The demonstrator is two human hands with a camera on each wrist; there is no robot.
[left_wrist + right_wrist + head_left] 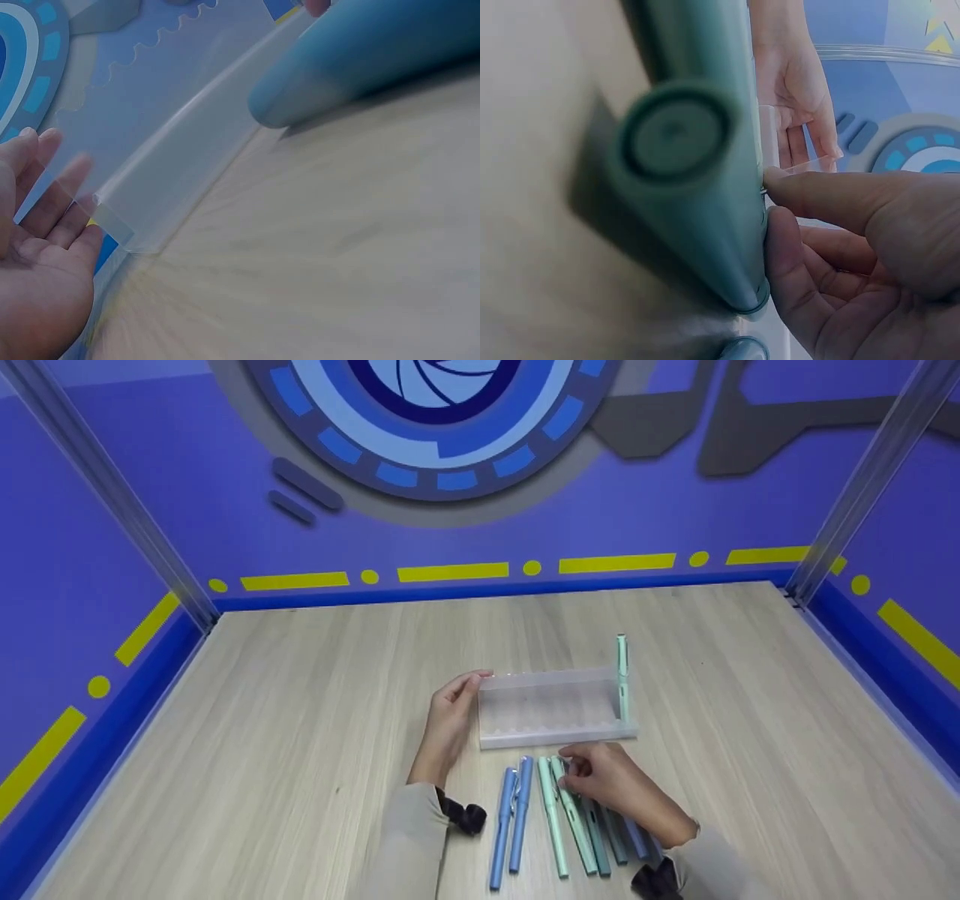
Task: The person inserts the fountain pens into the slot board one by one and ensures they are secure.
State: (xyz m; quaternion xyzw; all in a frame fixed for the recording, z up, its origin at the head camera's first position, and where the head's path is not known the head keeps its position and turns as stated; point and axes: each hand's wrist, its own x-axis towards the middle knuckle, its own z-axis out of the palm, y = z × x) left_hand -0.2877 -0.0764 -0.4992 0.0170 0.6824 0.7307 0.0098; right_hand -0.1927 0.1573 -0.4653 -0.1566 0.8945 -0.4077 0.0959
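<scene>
My left hand [448, 716] grips the upper left corner of a clear plastic pen stand [551, 701], fingers behind its panel in the left wrist view. A mint green pen [622, 679] stands upright at the stand's right end. In front of the stand, my right hand [626, 784] pinches the clip end of a second mint green pen [576, 821], which lies among the others. Another mint pen [553, 821] lies just left of it. A dark green pen [705, 225] looms close in the right wrist view; further pens are partly hidden under my right hand.
Two blue pens [502, 832] lie side by side left of the mint ones. Several darker pens [615, 840] lie to the right, under the right wrist. The wooden table [315, 720] is bounded by blue walls [135, 495] at the back and sides.
</scene>
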